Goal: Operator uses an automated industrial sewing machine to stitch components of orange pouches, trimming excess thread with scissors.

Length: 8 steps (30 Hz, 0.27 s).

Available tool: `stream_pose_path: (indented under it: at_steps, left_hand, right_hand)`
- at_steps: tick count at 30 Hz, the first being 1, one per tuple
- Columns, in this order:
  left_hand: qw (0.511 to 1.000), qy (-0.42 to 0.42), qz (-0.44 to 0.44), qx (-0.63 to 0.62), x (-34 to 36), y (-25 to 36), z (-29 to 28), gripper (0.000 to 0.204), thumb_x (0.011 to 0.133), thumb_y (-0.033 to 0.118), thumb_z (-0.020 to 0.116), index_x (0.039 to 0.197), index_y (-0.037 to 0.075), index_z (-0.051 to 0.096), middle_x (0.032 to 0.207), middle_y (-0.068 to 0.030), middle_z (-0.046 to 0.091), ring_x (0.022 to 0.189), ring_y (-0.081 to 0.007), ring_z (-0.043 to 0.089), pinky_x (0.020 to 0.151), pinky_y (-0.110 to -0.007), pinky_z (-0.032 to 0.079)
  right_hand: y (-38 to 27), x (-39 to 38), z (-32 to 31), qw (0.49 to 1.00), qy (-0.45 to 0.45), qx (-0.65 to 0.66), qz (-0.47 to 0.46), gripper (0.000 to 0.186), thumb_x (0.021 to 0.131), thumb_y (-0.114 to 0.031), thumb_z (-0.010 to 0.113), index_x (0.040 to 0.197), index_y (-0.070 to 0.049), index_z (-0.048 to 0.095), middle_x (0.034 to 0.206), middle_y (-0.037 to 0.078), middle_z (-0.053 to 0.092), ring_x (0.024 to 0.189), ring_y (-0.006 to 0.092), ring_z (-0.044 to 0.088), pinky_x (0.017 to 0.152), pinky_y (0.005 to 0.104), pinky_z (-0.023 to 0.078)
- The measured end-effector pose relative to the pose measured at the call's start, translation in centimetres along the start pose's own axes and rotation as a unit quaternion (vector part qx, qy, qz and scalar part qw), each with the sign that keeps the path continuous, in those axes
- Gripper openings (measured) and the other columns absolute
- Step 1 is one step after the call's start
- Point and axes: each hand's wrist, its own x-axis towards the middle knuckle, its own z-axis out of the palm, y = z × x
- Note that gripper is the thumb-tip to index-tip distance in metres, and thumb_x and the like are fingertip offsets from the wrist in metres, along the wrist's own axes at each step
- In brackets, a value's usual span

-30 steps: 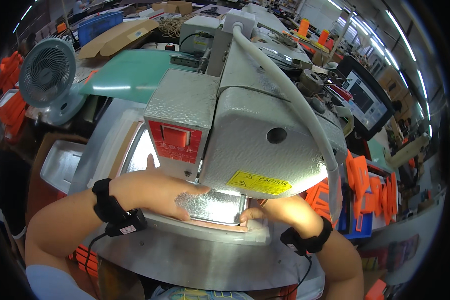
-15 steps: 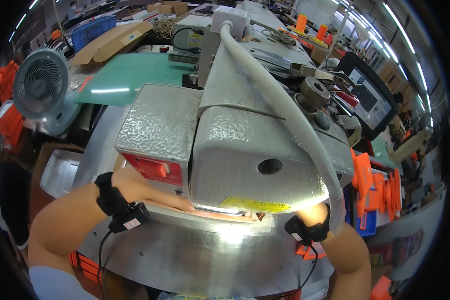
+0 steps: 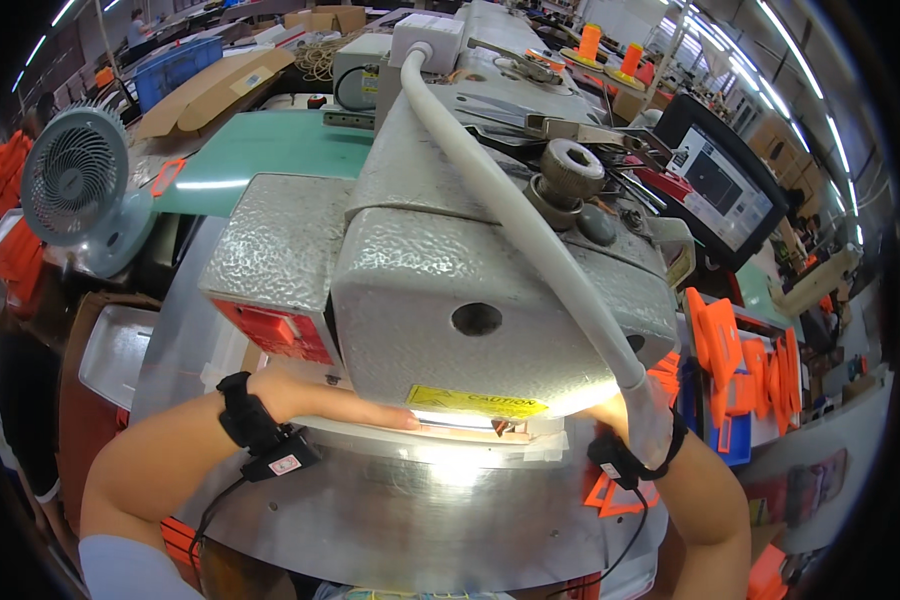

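Observation:
A grey sewing machine head [image 3: 500, 300] with hammered paint fills the middle, a yellow label on its lower edge. Beneath its front left edge reaches my left hand [image 3: 342, 402], palm down, one finger stretched along a pale strip-like workpiece or frame [image 3: 470, 432] in the lit gap; its other fingers are mostly hidden. My right hand [image 3: 608, 408] is at the right end of the head, behind the white hose [image 3: 530, 230]; its fingers are out of sight. A curved metal work plate [image 3: 410, 515] lies below both hands. Each wrist wears a black strap with a small box and cable.
Orange pieces [image 3: 720, 350] and a blue tray [image 3: 732, 440] are at right, under a tilted screen [image 3: 720, 185]. More orange pieces [image 3: 620, 495] lie by the plate's right side. A fan [image 3: 75, 180], white tray [image 3: 117, 350] and green sheet [image 3: 270, 150] are at left.
The view has shifted, so the machine appears farther left. My left hand has moved right along the gap under the head. My right hand stays at the head's right end.

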Motion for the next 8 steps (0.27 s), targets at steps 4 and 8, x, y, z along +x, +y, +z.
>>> stream_pose_path:
  at_steps: [4, 8]
  left_hand:
    - [0.996, 0.063, 0.052, -0.04, -0.06, 1.6, 0.84, 0.069, 0.067, 0.047, 0.089, 0.115, 0.004, 0.064, 0.116, -0.0109, 0.066, 0.108, -0.0234, 0.062, 0.093, -0.034, 0.05]
    - [0.996, 0.068, 0.048, 0.01, 0.02, 1.3, 0.87, 0.072, 0.068, 0.048, 0.088, 0.12, 0.005, 0.063, 0.119, -0.0117, 0.065, 0.111, -0.0245, 0.062, 0.096, -0.035, 0.049]
  right_hand:
    - [-0.03, -0.13, -0.08, 0.985, 0.002, -0.172, -0.027, 0.043, 0.093, -0.012, 0.056, 0.137, -0.012, 0.053, 0.135, 0.01, 0.055, 0.128, 0.0277, 0.042, 0.113, 0.0413, 0.024]
    - [0.67, -0.14, 0.25, 0.986, -0.008, -0.167, 0.01, 0.05, 0.093, -0.014, 0.057, 0.142, -0.014, 0.047, 0.141, 0.012, 0.049, 0.134, 0.0286, 0.035, 0.117, 0.0424, 0.018]
